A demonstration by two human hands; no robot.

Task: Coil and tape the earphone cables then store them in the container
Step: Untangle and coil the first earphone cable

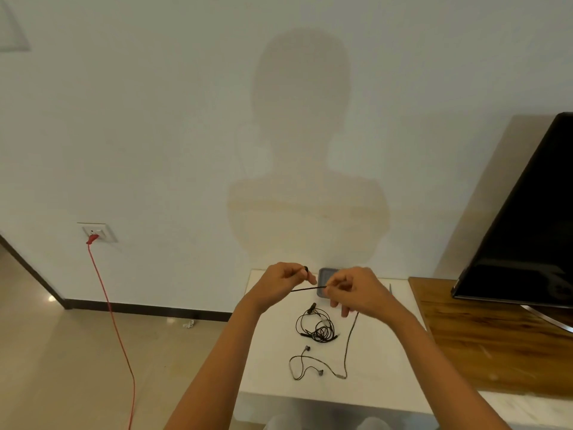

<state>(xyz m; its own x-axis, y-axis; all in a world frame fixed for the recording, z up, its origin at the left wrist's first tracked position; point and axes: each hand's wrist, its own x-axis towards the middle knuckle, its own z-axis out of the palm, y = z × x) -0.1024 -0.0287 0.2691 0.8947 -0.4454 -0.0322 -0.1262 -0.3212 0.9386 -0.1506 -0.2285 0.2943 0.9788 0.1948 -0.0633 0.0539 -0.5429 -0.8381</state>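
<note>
Above a small white table [269,367], both hands hold one black earphone cable [307,288] stretched taut between them. My left hand [286,280] grips the plug end, whose black tip shows above the fingers. My right hand [353,290] pinches the cable further along; from it the cable hangs down [349,339] to the table, ending in two grey earbuds [307,348] near the front. A second black earphone [317,327] lies in a loose tangle at the table's middle. A grey container [324,276] sits at the back edge, partly hidden behind my right hand.
A wooden cabinet top [483,336] adjoins the table on the right, carrying a black TV screen [527,228]. A thin dark tool [390,288] lies by my right wrist. On the left, a red cord [108,305] runs from a wall socket [96,232] to the floor.
</note>
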